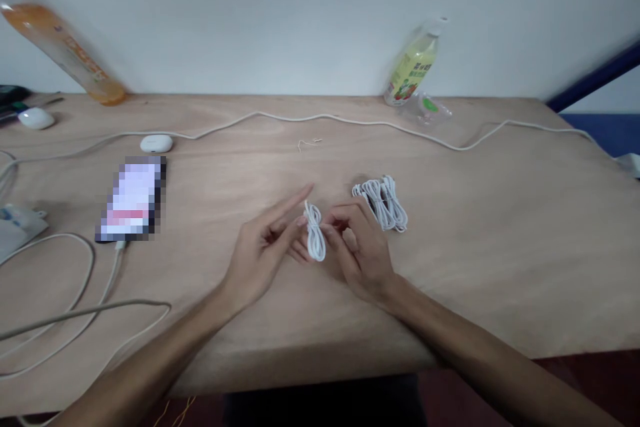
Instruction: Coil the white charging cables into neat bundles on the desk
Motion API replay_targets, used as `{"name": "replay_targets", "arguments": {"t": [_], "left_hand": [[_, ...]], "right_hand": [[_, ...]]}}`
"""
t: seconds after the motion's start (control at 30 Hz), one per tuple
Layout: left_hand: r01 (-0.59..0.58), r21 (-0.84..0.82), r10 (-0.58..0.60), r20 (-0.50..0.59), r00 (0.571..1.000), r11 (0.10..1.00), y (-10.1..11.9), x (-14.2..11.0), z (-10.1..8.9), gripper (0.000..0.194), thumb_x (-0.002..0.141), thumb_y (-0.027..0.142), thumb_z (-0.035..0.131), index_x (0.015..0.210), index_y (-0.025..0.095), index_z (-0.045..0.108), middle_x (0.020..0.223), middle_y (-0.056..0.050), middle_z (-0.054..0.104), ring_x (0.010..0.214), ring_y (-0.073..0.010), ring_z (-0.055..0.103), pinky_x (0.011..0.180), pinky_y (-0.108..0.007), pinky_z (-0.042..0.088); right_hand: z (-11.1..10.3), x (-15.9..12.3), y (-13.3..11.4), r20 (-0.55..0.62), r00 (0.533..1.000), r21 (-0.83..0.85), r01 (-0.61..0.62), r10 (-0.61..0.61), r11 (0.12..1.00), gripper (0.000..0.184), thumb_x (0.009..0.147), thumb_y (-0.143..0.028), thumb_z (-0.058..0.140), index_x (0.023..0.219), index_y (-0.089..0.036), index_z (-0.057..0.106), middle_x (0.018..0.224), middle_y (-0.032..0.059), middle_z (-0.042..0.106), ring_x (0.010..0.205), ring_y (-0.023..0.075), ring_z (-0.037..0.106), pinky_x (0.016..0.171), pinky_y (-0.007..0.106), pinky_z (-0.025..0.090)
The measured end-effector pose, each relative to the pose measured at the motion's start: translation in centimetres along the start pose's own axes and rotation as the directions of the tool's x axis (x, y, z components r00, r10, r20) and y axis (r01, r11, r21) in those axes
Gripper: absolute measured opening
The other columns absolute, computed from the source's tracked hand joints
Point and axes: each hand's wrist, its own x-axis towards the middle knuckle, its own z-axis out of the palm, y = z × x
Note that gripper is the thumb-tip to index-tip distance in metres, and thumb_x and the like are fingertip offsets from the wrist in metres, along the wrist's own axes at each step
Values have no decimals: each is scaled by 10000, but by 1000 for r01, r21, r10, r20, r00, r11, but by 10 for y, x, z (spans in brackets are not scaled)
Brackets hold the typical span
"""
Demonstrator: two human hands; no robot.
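Note:
A small coiled white cable (315,240) is held between my two hands, a little above the wooden table. My left hand (267,240) pinches its left side with the thumb and lower fingers, the index finger stretched out past it. On the coil's right side, the thumb and index finger of my right hand (363,247) pinch at its middle, where a thin tie seems to run; the tie itself is too small to make out well. Just beyond my right hand lie several more coiled white cables (383,203), side by side and bound at the middle.
A phone (133,197) on a charging cord lies left, near a white earbud case (157,143). An orange drink bottle (75,53) and a yellow-green bottle (413,70) stand by the wall. One long white cord (325,117) crosses the table (500,247); small tie scraps (309,143) lie before it.

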Motion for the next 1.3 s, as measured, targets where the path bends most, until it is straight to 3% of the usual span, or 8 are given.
{"name": "replay_targets", "arguments": {"t": [0.13,0.2,0.3,0.43,0.6,0.77,0.97,1.3], "left_hand": [[-406,532,493,-26,869,743,-7,-2,-2,336,990,209,759,1300,320,829,1017,-31,729,780,-122,679,640,-211,613],[-459,616,591,-15,806,641,-10,-1,-3,326,945,186,818,1251,296,839,1086,-49,684,886,-146,702,698,-246,645],[-488,607,615,-1,788,627,-12,-1,-5,244,972,199,817,1207,260,841,1193,-91,726,1057,-202,752,814,-312,680],[-483,512,558,8,830,711,-11,-1,-3,168,1023,202,762,1146,249,866,1044,-58,834,882,-172,787,752,-272,658],[-292,293,326,-74,942,910,-6,0,0,98,980,250,819,1020,262,907,938,-48,859,856,-207,796,752,-320,660],[-84,44,85,-13,996,995,0,4,0,132,988,279,790,989,254,919,887,-53,858,817,-212,790,757,-341,681],[185,-209,-149,177,973,960,-4,7,-2,202,1011,376,766,1022,241,915,892,-62,859,825,-217,796,856,-389,678],[160,-237,-120,173,978,958,-8,10,-2,224,1044,358,713,1130,243,885,1076,-78,850,1031,-235,775,1003,-421,613]], "right_hand": [[0,1,-3,8,986,98,-169,169,981,115,1078,-200,586,989,-264,623,942,20,657,825,192,598,695,341,504],[0,2,-4,36,971,156,-237,234,959,109,1079,-227,596,981,-262,628,942,15,649,819,184,589,704,336,495],[0,2,-4,92,948,234,-318,305,919,117,1079,-260,603,965,-255,629,941,12,639,817,179,579,724,338,486],[0,2,-2,136,932,268,-360,335,893,123,1072,-277,600,954,-251,627,931,10,640,817,182,575,739,342,474],[-1,3,-1,119,955,227,-291,270,929,117,1069,-265,597,954,-257,621,922,8,638,815,189,564,750,353,477],[-3,6,2,107,980,164,-183,167,969,144,1070,-213,577,939,-261,615,905,8,636,831,199,574,761,364,493],[-3,5,2,66,995,128,-78,70,989,165,1071,-159,568,943,-257,601,894,4,626,844,196,579,762,357,492],[-2,3,1,90,972,196,-233,219,953,122,1053,-221,633,955,-256,696,889,1,702,798,177,614,747,340,502]]}}
